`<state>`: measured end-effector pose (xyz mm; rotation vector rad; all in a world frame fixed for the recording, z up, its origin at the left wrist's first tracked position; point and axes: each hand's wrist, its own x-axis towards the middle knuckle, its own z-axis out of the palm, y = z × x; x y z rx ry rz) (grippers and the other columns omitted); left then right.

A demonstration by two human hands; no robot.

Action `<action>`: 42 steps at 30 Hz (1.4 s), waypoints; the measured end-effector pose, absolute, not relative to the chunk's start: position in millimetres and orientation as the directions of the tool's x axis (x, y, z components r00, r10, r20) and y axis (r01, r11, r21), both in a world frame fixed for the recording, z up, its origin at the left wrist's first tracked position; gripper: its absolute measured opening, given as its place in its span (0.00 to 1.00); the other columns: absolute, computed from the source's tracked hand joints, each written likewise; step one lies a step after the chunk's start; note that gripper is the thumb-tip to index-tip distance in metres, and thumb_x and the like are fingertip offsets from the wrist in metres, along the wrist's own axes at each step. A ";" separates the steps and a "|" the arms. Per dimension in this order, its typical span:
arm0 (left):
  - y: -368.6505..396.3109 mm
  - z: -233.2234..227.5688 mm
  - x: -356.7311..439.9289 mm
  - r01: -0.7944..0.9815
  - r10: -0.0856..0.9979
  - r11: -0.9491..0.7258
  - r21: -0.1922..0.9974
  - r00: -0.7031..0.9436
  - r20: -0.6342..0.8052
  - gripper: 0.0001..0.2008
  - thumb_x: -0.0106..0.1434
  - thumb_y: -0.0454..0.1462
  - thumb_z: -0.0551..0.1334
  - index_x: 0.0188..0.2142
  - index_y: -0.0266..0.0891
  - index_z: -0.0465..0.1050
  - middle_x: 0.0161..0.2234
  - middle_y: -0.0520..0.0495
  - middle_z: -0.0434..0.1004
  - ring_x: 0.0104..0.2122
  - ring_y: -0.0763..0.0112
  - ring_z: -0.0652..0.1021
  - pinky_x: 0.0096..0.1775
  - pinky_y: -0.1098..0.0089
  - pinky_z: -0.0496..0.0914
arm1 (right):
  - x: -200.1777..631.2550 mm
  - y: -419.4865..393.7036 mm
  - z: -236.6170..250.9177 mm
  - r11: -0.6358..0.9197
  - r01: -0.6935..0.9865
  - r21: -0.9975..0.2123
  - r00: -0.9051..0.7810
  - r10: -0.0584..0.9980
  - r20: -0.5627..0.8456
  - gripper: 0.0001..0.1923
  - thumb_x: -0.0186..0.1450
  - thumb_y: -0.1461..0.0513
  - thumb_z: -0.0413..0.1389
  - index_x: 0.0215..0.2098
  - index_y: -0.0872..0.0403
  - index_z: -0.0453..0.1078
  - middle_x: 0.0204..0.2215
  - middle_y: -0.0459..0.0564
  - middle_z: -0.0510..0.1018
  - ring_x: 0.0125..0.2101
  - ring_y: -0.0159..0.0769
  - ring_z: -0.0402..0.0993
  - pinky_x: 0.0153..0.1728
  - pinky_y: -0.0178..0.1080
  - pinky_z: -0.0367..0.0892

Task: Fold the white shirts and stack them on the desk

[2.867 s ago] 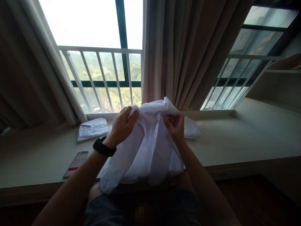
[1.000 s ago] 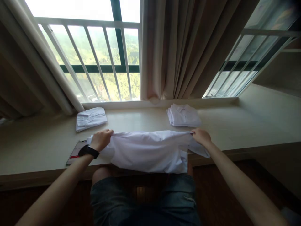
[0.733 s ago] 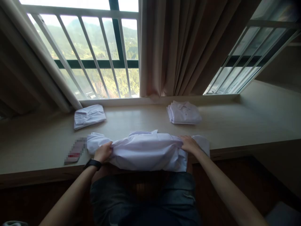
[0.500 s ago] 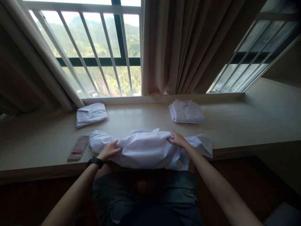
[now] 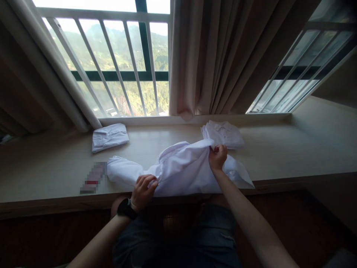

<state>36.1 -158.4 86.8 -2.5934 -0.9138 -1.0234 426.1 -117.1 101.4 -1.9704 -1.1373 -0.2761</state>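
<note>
A white shirt (image 5: 186, 167) lies bunched across the front of the wooden ledge, its sleeves spread out to both sides. My left hand (image 5: 144, 190), with a black watch on the wrist, is closed on the shirt's near left edge. On the other side my right hand (image 5: 218, 157) pinches the cloth and lifts it a little off the ledge, its fingers curled. Between the hands the fabric is drawn into slanting folds.
A folded white garment (image 5: 110, 137) rests at the back left of the ledge (image 5: 290, 149). Folded white shirts (image 5: 223, 134) are stacked behind my right hand. A blurred-out flat object (image 5: 94, 178) lies at the left. Curtains (image 5: 195, 56) and a barred window stand behind.
My right hand has raised the shirt's right part up and away from me. My left hand has shifted slightly right and nearer to me, and its fingers have curled in.
</note>
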 end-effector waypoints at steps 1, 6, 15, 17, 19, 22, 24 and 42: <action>-166.5 79.7 42.2 0.622 0.510 -0.782 0.034 0.608 0.608 0.11 0.63 0.27 0.58 0.40 0.44 0.71 0.43 0.46 0.76 0.44 0.64 0.75 0.47 0.62 0.70 | 421.5 -119.9 102.1 -0.277 0.794 -0.542 0.567 0.661 0.491 0.05 0.63 0.60 0.54 0.31 0.53 0.65 0.33 0.54 0.70 0.39 0.43 0.65 0.45 0.42 0.62; -193.1 35.8 63.6 0.784 0.727 -0.587 0.202 0.401 0.557 0.06 0.64 0.29 0.58 0.38 0.40 0.71 0.45 0.42 0.73 0.39 0.65 0.74 0.40 0.63 0.72 | 362.0 -162.0 91.0 -0.279 0.814 -0.510 0.447 0.861 0.242 0.08 0.65 0.58 0.55 0.38 0.54 0.69 0.40 0.57 0.75 0.42 0.44 0.71 0.43 0.40 0.62; -231.9 34.2 76.3 0.547 0.600 -0.792 0.271 0.616 0.510 0.09 0.68 0.33 0.58 0.45 0.44 0.74 0.42 0.44 0.76 0.42 0.65 0.76 0.45 0.62 0.74 | 233.5 -202.3 46.6 -0.257 0.612 -0.748 0.134 0.966 -0.222 0.12 0.64 0.53 0.57 0.38 0.53 0.73 0.36 0.53 0.80 0.39 0.43 0.75 0.39 0.37 0.62; -230.9 47.2 72.4 0.529 0.635 -0.771 0.354 0.605 0.481 0.12 0.68 0.35 0.58 0.50 0.45 0.73 0.48 0.42 0.75 0.47 0.62 0.76 0.48 0.60 0.74 | 234.9 -204.0 38.6 -0.185 0.473 -0.861 0.125 0.982 -0.142 0.10 0.66 0.56 0.53 0.33 0.52 0.71 0.32 0.50 0.78 0.36 0.39 0.73 0.38 0.36 0.61; -215.9 62.7 69.0 0.549 0.712 -0.701 0.455 0.500 0.493 0.17 0.69 0.35 0.55 0.56 0.46 0.69 0.52 0.40 0.73 0.51 0.60 0.75 0.52 0.57 0.72 | 239.4 -211.8 37.4 -0.090 0.269 -0.959 0.140 0.989 -0.054 0.14 0.68 0.53 0.52 0.31 0.52 0.68 0.27 0.46 0.74 0.31 0.36 0.68 0.36 0.36 0.59; -166.3 87.0 67.9 0.529 0.799 -0.592 0.608 0.289 0.527 0.19 0.70 0.33 0.49 0.56 0.44 0.68 0.48 0.41 0.76 0.49 0.63 0.77 0.51 0.58 0.74 | 242.5 -234.5 54.7 -0.009 -0.053 -0.999 0.082 0.997 -0.013 0.20 0.67 0.45 0.53 0.31 0.53 0.65 0.25 0.43 0.66 0.28 0.32 0.60 0.32 0.34 0.56; -127.8 100.1 71.1 0.505 0.827 -0.558 0.659 0.274 0.491 0.20 0.69 0.31 0.47 0.55 0.43 0.69 0.44 0.43 0.78 0.43 0.66 0.80 0.47 0.60 0.76 | 241.6 -253.2 77.8 -0.025 -0.236 -0.971 -0.036 0.999 -0.016 0.22 0.66 0.43 0.55 0.31 0.53 0.64 0.25 0.42 0.63 0.28 0.30 0.56 0.31 0.33 0.55; -104.5 178.6 108.8 0.411 0.693 -0.718 0.561 0.491 0.528 0.11 0.60 0.28 0.55 0.41 0.40 0.70 0.51 0.41 0.78 0.50 0.61 0.79 0.50 0.60 0.74 | 361.5 -315.5 236.4 0.263 0.342 -0.902 -0.212 0.957 0.199 0.04 0.56 0.67 0.58 0.28 0.51 0.72 0.25 0.45 0.69 0.25 0.31 0.64 0.26 0.35 0.55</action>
